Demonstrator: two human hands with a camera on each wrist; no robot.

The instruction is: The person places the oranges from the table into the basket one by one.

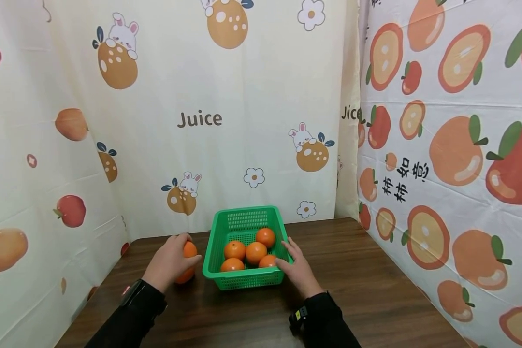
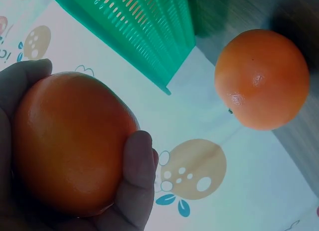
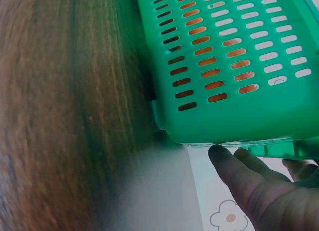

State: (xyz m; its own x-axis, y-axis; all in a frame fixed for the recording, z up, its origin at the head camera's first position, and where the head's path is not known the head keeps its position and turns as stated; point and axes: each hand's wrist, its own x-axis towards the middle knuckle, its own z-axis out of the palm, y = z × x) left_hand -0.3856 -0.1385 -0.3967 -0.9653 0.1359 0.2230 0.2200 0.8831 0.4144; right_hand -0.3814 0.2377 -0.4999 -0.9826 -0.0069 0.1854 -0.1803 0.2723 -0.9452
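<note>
My left hand [image 1: 174, 260] grips an orange [image 1: 190, 250] just left of the green slotted basket [image 1: 243, 220]; in the left wrist view the same orange [image 2: 75, 141] sits between thumb and fingers [image 2: 138, 166]. A second orange [image 1: 185, 276] lies on the table under that hand, also seen loose in the left wrist view [image 2: 261, 79]. Several oranges [image 1: 255, 252] lie inside the basket. My right hand [image 1: 295, 260] rests with straight fingers [image 3: 244, 178] on the basket's right rim [image 3: 239, 121].
The dark wooden table [image 1: 356, 280] is boxed in by printed fruit curtains at the back [image 1: 200, 118], left and right [image 1: 452, 145]. The basket stands near the table's middle, close to the back curtain.
</note>
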